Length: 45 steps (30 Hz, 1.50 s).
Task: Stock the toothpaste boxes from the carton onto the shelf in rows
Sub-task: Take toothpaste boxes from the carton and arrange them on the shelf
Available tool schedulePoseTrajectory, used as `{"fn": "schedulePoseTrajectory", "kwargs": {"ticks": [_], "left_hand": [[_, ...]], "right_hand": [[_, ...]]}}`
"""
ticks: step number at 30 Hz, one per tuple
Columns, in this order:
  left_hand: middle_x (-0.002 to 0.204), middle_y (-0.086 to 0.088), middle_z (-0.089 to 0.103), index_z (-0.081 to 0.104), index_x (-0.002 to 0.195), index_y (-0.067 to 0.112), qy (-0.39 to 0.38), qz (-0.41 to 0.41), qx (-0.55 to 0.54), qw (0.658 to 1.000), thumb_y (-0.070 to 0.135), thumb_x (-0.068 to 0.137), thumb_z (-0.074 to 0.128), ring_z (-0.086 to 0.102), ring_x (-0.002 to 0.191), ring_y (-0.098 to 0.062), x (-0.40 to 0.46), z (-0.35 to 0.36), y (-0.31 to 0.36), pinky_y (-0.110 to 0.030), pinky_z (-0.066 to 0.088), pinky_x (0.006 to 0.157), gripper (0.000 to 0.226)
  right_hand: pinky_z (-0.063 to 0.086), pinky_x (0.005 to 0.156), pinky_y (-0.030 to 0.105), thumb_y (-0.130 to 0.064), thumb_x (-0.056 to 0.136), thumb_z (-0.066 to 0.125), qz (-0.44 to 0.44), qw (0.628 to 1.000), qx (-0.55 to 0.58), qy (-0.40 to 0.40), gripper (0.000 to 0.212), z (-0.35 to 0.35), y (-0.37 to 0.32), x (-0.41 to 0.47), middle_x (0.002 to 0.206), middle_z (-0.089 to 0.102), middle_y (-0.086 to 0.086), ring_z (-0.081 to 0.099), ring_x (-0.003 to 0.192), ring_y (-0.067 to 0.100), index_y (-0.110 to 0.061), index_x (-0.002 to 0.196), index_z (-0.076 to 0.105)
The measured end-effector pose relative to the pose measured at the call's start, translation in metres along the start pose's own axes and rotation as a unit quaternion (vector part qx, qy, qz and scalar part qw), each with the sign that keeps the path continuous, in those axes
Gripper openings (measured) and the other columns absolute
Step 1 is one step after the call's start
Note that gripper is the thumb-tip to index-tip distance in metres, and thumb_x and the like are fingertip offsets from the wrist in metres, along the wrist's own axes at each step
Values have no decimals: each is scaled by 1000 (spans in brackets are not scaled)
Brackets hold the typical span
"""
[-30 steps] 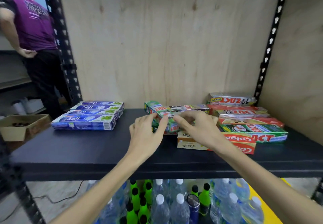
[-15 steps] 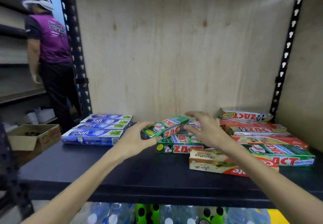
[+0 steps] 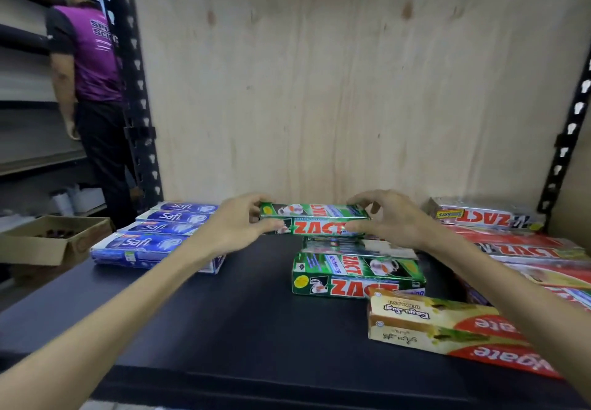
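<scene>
From the head camera, four blue Safi toothpaste boxes lie side by side in a row at centre left of the frame, on the black shelf. Green Zact boxes number two for certain: one held up at frame centre, and one lying flat lower down, with a further box just behind it too blurred to name. At lower right sits one beige and red Colgate box. Along the right edge a silver Zact box lies at the back, and red boxes lie in front of it; their count is unclear, since they smear together and run off the frame.

The held green Zact box is level, lengthwise across the frame, above the shelf and just in front of the plywood back panel. The left hand grips its left end, fingers curled over the top and thumb beneath. The right hand pinches its right end, thumb on the front face and fingers arched over the top. Both forearms reach in from the bottom corners.

At upper left, a person in a purple vest stands with their back turned, partly hidden by the black upright post. Below them sits an open cardboard carton; its dark contents are hard to make out.
</scene>
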<state>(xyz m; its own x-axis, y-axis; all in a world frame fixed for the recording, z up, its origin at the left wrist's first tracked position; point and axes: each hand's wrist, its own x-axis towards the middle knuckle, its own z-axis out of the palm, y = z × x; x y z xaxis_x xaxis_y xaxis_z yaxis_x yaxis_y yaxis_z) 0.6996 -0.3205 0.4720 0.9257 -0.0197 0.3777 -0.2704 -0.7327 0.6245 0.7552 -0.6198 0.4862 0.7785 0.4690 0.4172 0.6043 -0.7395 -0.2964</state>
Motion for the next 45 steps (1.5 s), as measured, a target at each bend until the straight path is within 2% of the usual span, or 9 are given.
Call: {"fn": "schedulePoseTrajectory", "kwargs": {"ticks": [2, 6, 12, 18, 27, 35, 40, 42, 45], "left_hand": [[109, 8, 70, 63, 126, 26, 0, 5, 59, 998, 34, 85, 78, 64, 100, -9, 27, -8, -5, -13, 47, 78, 44], [118, -2, 69, 62, 130, 21, -39, -12, 156, 987, 33, 86, 77, 63, 104, -18, 67, -18, -24, -28, 47, 89, 48], [110, -4, 66, 64, 129, 17, -66, -11, 210, 975, 38, 86, 77, 63, 101, -22, 78, -9, -58, -37, 51, 91, 50], [112, -2, 61, 63, 117, 17, -7, 25, 184, 983, 33, 75, 87, 60, 99, -18, 75, 7, -75, -27, 44, 82, 51], [115, -5, 69, 70, 113, 15, 12, 8, 217, 976, 28, 75, 88, 57, 94, -13, 77, 5, -69, -25, 43, 81, 44], [119, -4, 71, 72, 114, 12, 2, -11, 214, 977, 26, 78, 85, 64, 104, -18, 75, 2, -68, -29, 49, 88, 41], [119, -4, 69, 72, 114, 17, 3, 9, 265, 964, 29, 82, 78, 63, 107, -22, 68, 3, -60, -37, 51, 93, 34], [118, -2, 69, 72, 112, 17, 26, 37, 245, 969, 33, 86, 76, 61, 108, -19, 61, 6, -49, -33, 48, 92, 31], [106, 10, 73, 77, 105, 21, 19, 65, 99, 993, 35, 88, 75, 65, 99, -3, 42, 12, -24, -15, 47, 87, 22]], "right_hand": [[40, 71, 20, -45, 83, 77, 11, 1000, 12, 16, 45, 4, -3, 18, 104, 64, -12, 54, 86, 3, -22, 121, 66], [52, 83, 37, -53, 76, 81, 58, 998, -10, 0, 55, 30, 0, 61, 109, 68, -1, 61, 95, 17, -17, 115, 67], [52, 86, 35, -47, 71, 88, 85, 995, 24, -36, 58, 63, 7, 85, 103, 66, -2, 61, 95, 18, -13, 113, 69], [50, 92, 36, -60, 66, 85, 127, 991, 28, -25, 57, 78, 16, 79, 111, 71, -9, 66, 104, 15, -31, 111, 67], [54, 85, 43, -76, 46, 84, 157, 986, 43, 29, 84, 85, 14, 83, 91, 71, -7, 67, 89, 17, -25, 104, 52], [51, 89, 44, -71, 54, 85, 145, 988, 48, 22, 73, 87, 11, 82, 90, 70, -8, 66, 91, 15, -26, 102, 53], [44, 99, 45, -76, 73, 69, 130, 990, 15, 45, 60, 78, 11, 74, 94, 74, -13, 66, 99, 11, -27, 106, 60], [44, 101, 45, -72, 80, 64, 125, 991, 9, 47, 55, 65, 11, 68, 100, 75, -12, 66, 101, 11, -26, 111, 62], [53, 94, 41, -68, 84, 61, 104, 994, 25, -4, 48, 40, 11, 51, 98, 74, -12, 68, 94, 10, -27, 108, 66]]}}
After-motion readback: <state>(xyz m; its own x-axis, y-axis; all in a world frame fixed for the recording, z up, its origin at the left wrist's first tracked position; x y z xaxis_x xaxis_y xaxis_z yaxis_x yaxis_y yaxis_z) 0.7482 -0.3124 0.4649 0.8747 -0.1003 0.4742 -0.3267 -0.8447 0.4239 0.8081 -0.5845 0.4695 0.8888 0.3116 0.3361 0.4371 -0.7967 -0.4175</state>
